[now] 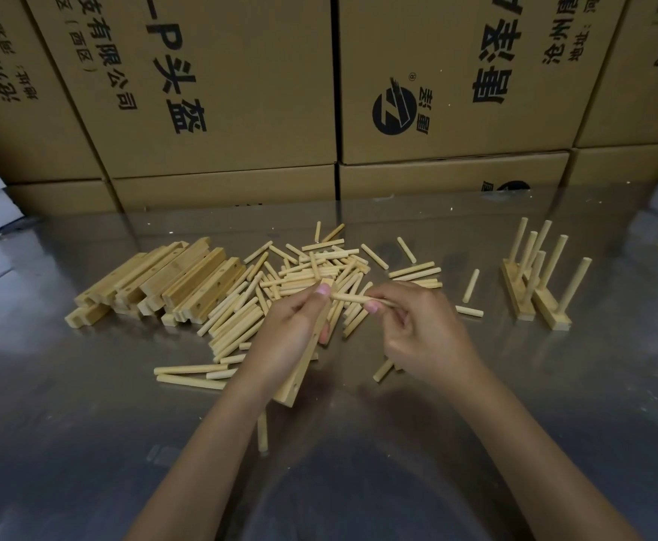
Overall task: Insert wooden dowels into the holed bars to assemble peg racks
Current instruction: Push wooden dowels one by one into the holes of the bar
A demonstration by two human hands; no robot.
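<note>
Left hand (288,329) gripped holed bar (305,361); right hand (417,329) pinched dowel (352,297) at bar's top. Risk: skewed entry, dowel jamming or slipping.

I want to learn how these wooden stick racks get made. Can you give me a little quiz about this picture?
1. True or false: the left hand holds a bar with holes in it.
2. What does the right hand pinch? A) a stick B) a screw C) a box
3. Fill in: the finished racks stand on the table to the ____ of the hands.

Key: 1 true; 2 A; 3 right. The pile of loose sticks lies behind the hands, and the spare bars lie on the left.
</note>
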